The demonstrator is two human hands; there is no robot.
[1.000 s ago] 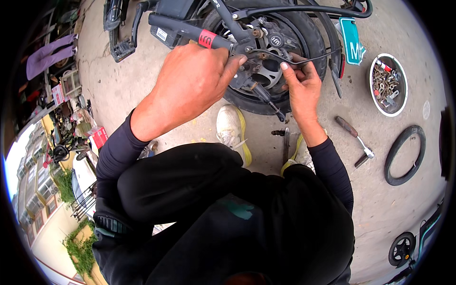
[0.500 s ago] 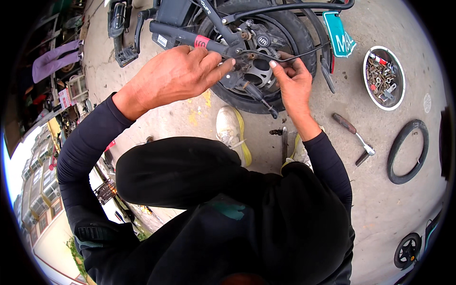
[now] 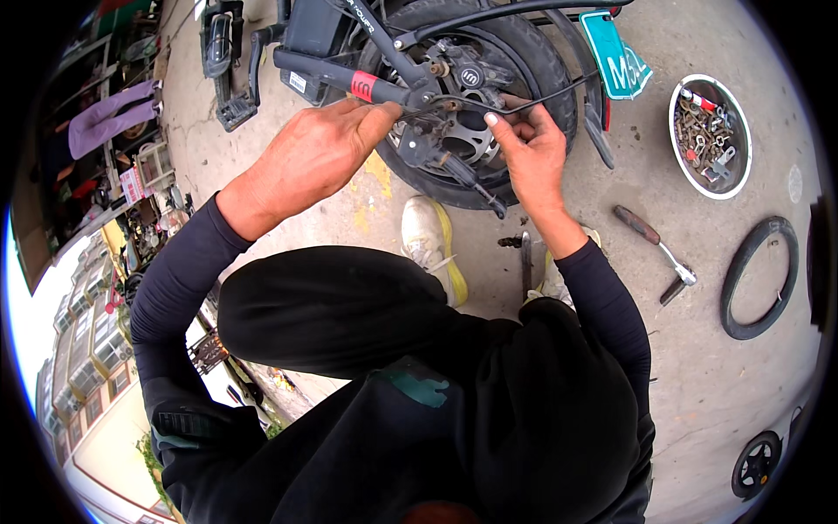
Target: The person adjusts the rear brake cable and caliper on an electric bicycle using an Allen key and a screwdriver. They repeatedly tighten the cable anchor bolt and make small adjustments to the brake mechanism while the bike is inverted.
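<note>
A wheel with a black tyre [image 3: 552,113] and a metal disc hub lies on its side at the top, held in a dark frame [image 3: 305,67]. My left hand [image 3: 305,162] is closed beside the frame, left of the hub; what its pinched fingertips hold is hidden. Across the hub runs a thin black rod [image 3: 567,88]. My right hand [image 3: 537,155] curls around this rod, thumb in front and fingers partly behind it. Between my hands sit a round-capped brake caliper [image 3: 472,77] and a dark lever-like part [image 3: 458,168].
At the right stand a white-rimmed bowl [image 3: 748,144] of bolts and small metal parts, a ratchet wrench [image 3: 668,253] and a black rubber ring [image 3: 730,288]. A teal plate [image 3: 615,65] hangs behind the wheel. A pedal [image 3: 236,112] juts out at the upper left. My shoes [image 3: 426,236] are below the wheel.
My left hand has drawn back a little to the left from the hub, its index finger less stretched out. My right hand stays near the rod. The whole view has shifted slightly.
</note>
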